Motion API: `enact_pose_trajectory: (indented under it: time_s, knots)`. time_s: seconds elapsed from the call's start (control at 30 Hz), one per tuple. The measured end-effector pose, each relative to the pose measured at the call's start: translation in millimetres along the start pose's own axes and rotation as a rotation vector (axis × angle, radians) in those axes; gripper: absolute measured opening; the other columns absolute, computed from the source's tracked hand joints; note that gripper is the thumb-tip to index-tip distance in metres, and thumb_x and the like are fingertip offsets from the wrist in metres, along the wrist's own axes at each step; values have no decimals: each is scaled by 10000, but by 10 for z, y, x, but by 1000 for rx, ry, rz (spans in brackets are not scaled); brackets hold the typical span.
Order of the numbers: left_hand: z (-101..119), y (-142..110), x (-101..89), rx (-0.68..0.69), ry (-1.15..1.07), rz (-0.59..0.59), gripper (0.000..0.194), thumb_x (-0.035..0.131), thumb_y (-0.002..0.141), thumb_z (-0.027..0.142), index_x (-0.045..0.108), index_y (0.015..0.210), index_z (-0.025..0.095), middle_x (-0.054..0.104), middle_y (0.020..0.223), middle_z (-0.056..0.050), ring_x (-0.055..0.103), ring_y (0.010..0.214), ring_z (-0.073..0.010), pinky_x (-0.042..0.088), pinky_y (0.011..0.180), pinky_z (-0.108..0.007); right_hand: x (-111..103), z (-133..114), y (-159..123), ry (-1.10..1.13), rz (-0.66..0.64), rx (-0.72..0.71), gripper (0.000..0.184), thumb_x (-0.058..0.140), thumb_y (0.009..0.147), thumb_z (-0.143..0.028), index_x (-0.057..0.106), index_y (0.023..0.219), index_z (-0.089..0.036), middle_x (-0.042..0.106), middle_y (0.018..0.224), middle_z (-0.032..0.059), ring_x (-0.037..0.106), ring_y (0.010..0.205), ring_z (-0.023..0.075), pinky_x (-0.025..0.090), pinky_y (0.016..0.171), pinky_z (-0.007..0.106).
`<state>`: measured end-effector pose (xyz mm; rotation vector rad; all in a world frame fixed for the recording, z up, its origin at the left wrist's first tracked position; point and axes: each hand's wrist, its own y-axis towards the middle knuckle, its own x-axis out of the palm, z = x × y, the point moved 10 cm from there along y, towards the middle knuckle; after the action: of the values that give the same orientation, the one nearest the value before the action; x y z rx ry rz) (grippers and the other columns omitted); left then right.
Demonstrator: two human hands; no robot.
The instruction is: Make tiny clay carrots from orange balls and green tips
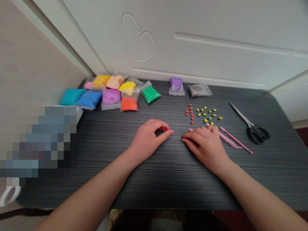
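Observation:
My left hand (154,134) is closed in a pinch, and a bit of red clay shows between its thumb and index finger. To its right, my right hand (205,142) rests low over the table with thumb and forefinger pressed together; a tiny dark speck shows at their tips, too small to name. Between the two hands lies a thin green clay bit (181,129). Beyond my right hand are several small red clay pieces (192,115) and several yellow-and-green ones (204,114). Pink modelling tools (226,138) lie partly under my right hand.
Black-handled scissors (250,125) lie open at the right. Bags of coloured clay line the back left, among them an orange-red bag (129,104) and a green bag (151,94). A purple bag (176,86) and a grey bag (199,90) stand near the white panel (192,57).

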<state>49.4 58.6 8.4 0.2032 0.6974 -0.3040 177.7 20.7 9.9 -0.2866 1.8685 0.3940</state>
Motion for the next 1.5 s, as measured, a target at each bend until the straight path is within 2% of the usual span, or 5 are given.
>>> enact_pose_trajectory:
  time_s: [0.27,0.77,1.1,1.27,1.5]
  knots:
    - [-10,-2,6,6,1,-11,172,515,763,364,592,783,212,591,765,22,527,754,-122,392,710,-253,-19,17,-6,-25,16,-1,223,464,828,-374,573,995,-273,617,914,5,516,837,163,225,783,367]
    - [-21,-3,10,8,17,-11,166,530,756,317,620,864,229,616,797,13,546,770,-130,416,726,-259,-42,-28,11,-16,45,-9,171,455,837,-314,579,946,-266,617,878,-7,516,811,154,226,776,364]
    - [-39,-13,6,-15,15,-21,229,479,788,323,613,949,230,624,852,-2,549,794,-134,425,744,-263,-412,241,-29,27,196,89,145,487,813,-263,598,892,-212,610,837,23,534,800,155,322,740,316]
    - [-19,-8,29,5,28,-48,241,453,803,328,623,943,230,636,909,-10,544,854,-149,413,786,-281,-820,672,-197,13,371,319,163,483,811,-298,598,880,-205,578,771,20,498,641,132,365,583,264]
    - [-46,-2,15,-24,41,-28,241,469,789,321,607,966,233,620,868,-7,549,810,-140,420,753,-270,-698,992,-262,-66,79,420,177,539,752,-373,630,810,-233,601,687,-2,500,534,116,352,515,253]
